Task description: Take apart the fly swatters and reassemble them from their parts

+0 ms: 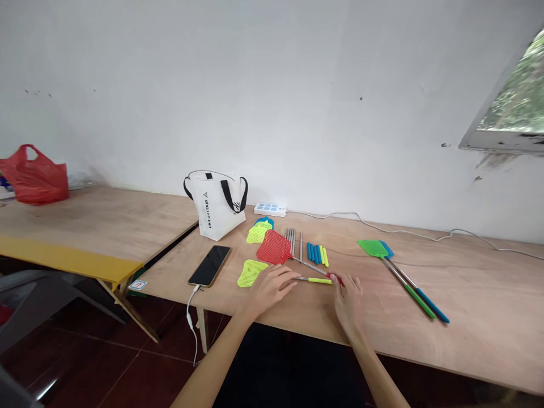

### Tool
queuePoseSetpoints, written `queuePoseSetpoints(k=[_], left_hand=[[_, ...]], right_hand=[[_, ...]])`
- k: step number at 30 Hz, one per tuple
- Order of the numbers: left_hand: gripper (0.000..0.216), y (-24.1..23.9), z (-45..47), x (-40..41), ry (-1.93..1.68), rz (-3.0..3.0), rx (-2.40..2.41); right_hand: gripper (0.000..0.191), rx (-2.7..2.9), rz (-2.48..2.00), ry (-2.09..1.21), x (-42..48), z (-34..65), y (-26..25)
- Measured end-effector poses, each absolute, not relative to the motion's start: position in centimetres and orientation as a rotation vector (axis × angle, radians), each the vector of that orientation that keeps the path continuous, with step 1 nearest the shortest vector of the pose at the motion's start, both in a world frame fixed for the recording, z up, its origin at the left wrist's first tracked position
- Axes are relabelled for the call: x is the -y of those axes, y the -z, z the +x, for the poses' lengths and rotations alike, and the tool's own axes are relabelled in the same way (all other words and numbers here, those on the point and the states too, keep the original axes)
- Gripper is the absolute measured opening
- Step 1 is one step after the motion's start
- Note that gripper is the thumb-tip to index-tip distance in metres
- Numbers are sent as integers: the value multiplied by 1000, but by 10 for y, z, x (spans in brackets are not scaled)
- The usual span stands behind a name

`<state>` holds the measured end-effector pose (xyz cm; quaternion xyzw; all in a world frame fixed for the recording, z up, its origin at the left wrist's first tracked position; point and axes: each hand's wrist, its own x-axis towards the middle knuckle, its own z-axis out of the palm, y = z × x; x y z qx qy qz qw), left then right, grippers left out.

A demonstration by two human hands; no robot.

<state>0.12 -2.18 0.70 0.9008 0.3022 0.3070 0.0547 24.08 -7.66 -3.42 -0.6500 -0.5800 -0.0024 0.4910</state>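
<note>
A red fly swatter lies slantwise, its mesh head to the left and its red grip at my right hand, whose fingers are closed on the grip's end. Just in front, a yellow-green handle with a metal rod points left to my left hand. That hand rests palm down with fingers stretched out, over the rod's left end. Beyond its knuckles shows a yellow-green mesh swatter head; whether rod and head are joined is hidden under the hand.
Farther back lie more swatter heads, metal rods, and blue and yellow grips. Green and blue swatters lie right. A phone on a cable, a white bag and a power strip occupy the left and back.
</note>
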Motion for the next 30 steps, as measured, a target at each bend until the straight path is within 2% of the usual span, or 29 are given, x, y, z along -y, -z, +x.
queuePoseSetpoints(k=[4, 6, 8, 11, 17, 24, 30], left_hand=[[33, -29, -1, 34, -1021, 2786, -1078], [27, -28, -4, 31, -953, 2812, -1116], [21, -23, -7, 25, -863, 2821, -1086], [32, -18, -11, 18, -805, 2827, -1042], [29, -20, -7, 22, -838, 2902, -980], [36, -17, -2, 22, -887, 2895, -898], [36, -30, -26, 15, -956, 2883, -937]], right_hand=[[49, 1530, -1435, -154, 77, 237, 31], [47, 1581, -1398, -171, 78, 235, 30], [45, 1616, -1386, -148, 78, 234, 30], [43, 1655, -1379, -100, 79, 234, 30], [42, 1823, -1405, -35, 80, 225, 32], [47, 1855, -1505, 214, 85, 217, 27], [44, 1922, -1404, 148, 81, 274, 14]])
